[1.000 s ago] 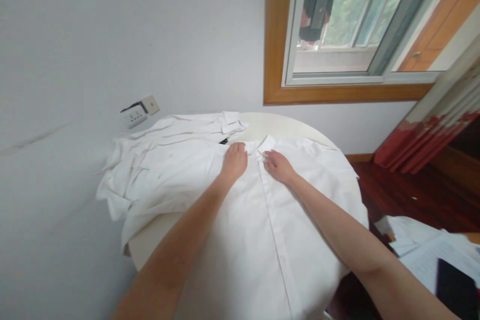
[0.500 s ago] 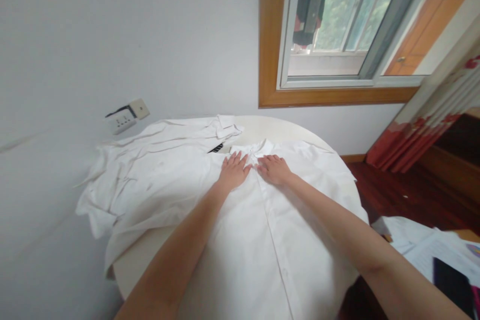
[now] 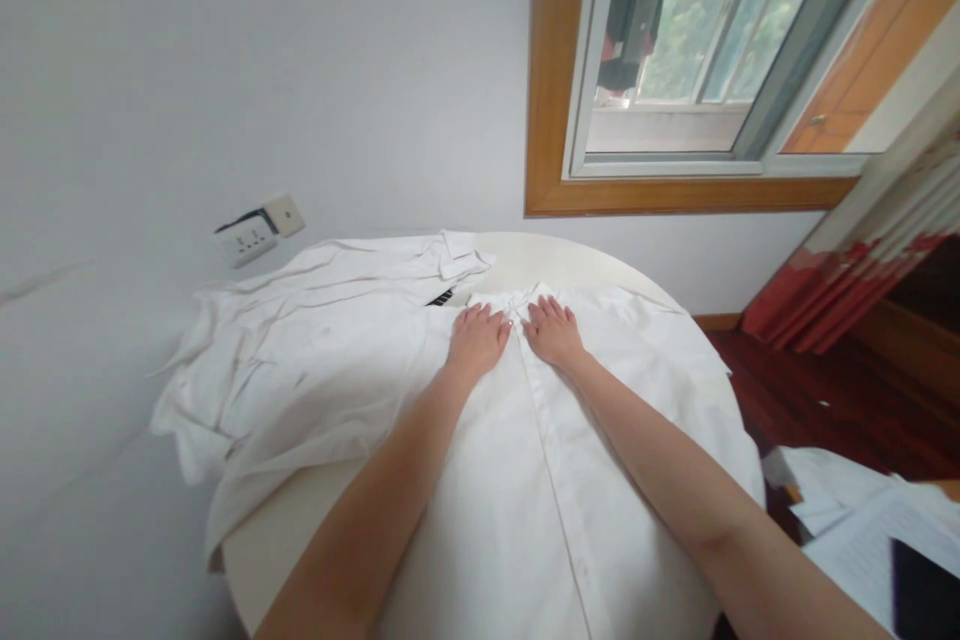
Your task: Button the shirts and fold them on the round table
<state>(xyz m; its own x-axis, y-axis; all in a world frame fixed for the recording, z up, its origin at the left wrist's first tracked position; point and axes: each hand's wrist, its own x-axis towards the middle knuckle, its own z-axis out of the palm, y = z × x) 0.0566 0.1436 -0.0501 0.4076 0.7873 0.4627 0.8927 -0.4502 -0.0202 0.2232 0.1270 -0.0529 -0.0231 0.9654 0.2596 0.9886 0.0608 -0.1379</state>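
Observation:
A white button-front shirt (image 3: 510,480) lies spread over a round table (image 3: 577,262), its collar toward the wall and its front placket running down toward me. My left hand (image 3: 480,338) rests flat on the shirt just left of the placket, below the collar. On the other side of the placket, my right hand (image 3: 553,330) lies palm down, fingers extended toward the collar. Neither hand grips the cloth. More white clothing (image 3: 352,265) with a folded collar lies crumpled at the back left, partly overlapped by the shirt's left side.
A small black striped item (image 3: 441,298) peeks out between the garments. Wall sockets (image 3: 251,238) sit above the table's left side. At the lower right are papers (image 3: 862,530) and a dark flat object (image 3: 922,590). A wood-framed window (image 3: 675,195) and a red-and-white curtain (image 3: 817,275) stand beyond.
My right hand has turned and shifted slightly right, its fingers now pointing more toward the collar. My left hand stays flat on the shirt. The whole view has shifted a little.

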